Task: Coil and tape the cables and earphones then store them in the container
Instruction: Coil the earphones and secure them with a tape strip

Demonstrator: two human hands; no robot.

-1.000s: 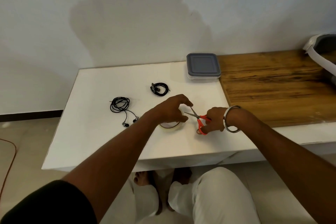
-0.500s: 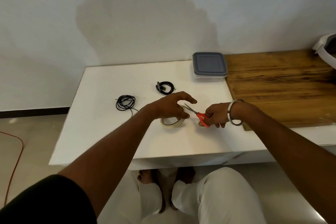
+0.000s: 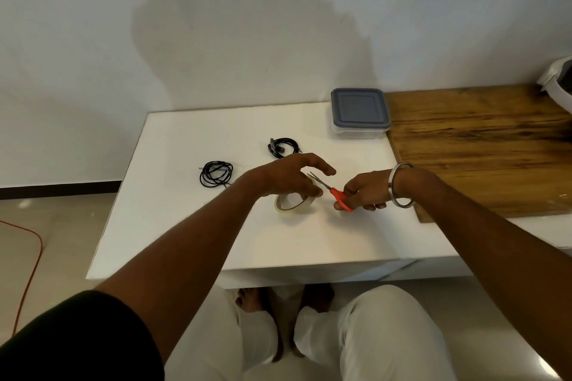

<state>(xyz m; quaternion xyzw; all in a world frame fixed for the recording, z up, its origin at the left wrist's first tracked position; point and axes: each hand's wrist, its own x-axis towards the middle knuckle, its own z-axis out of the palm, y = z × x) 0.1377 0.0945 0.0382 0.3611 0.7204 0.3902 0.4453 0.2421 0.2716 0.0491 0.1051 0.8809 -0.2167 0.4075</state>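
- The tape roll (image 3: 294, 202) is lying flat on the white surface (image 3: 185, 226), with the left hand (image 3: 289, 176) draped over its far edge. The thumb looks pressed against the rim while the index finger is stretched out straight, so it's more of a hold-down than a proper grip.
- The red-handled scissors (image 3: 332, 192) are clamped in the right hand (image 3: 365, 192), fingers curled through and around the handles. The blades are slightly parted and pointed in under the left index finger.
- Whether a strip of tape is actually pulled out between the blades can't be made out; the tape is too pale to see against the surface.
- The coiled earphones (image 3: 215, 174) are sitting on the left of the surface, and a smaller coiled cable (image 3: 282, 147) is further back. Neither is being touched, and no tape can be made out on either.
- The container (image 3: 360, 112) is at the back right with its grey lid on, so nothing can be stored yet.
- What could go wrong: the blade tips are very close to that outstretched finger, so a nick is possible if the cut is rushed.
- A freshly cut strip could also fold back on itself or stick to the surface or the blades.
- With the roll only lightly held, it could skid when the tape gets tugged.
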